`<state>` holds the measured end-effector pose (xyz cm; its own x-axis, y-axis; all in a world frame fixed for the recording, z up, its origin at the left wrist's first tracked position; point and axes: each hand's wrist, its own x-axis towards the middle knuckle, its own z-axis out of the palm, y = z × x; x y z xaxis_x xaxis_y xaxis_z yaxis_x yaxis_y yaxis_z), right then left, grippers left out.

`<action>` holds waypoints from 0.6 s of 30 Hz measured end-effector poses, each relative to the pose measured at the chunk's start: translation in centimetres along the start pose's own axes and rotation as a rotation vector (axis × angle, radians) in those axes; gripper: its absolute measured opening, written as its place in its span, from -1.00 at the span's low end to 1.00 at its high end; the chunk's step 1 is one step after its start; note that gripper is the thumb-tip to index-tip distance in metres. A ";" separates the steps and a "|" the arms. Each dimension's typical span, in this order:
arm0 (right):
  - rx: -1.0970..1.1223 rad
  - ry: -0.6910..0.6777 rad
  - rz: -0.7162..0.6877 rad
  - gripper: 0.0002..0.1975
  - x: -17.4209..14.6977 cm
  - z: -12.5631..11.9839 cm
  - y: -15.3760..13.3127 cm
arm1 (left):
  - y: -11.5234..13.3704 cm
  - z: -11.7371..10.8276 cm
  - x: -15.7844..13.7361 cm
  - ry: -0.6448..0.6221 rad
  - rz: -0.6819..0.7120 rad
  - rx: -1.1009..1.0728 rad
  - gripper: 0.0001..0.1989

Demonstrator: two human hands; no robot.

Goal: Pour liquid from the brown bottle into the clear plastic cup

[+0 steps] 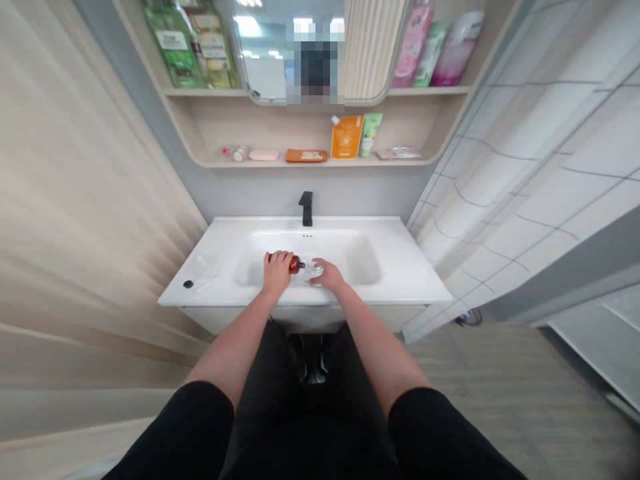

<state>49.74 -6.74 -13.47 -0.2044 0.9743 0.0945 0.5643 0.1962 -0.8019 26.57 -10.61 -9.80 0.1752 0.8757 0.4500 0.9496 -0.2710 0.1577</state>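
Over the white sink (367, 257), my left hand (278, 270) is wrapped round a brown bottle (295, 265). The bottle lies tilted on its side, its narrow neck pointing right. My right hand (329, 273) holds a small clear container (314, 270) by its side, close to the bottle's neck; whether the two touch I cannot tell. Any liquid passing between them is too small to make out. A black round cap (188, 285) lies on the left part of the white counter (173, 293).
A black faucet (307, 209) stands behind the basin. Above it, a wall shelf (320, 162) holds an orange pouch (347, 137), a green tube (371, 135), a pink soap bar (264, 155) and several bottles beside a mirror (270, 53). Curtains hang at both sides.
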 end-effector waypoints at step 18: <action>-0.024 -0.009 0.005 -0.14 -0.2 -0.2 -0.4 | 0.1 -0.3 0.0 -0.004 0.007 -0.012 -0.43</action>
<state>49.72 -6.96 -13.07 -0.2085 0.9743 0.0855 0.5843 0.1942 -0.7880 26.57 -10.75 -9.48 0.1832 0.8753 0.4476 0.9450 -0.2824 0.1653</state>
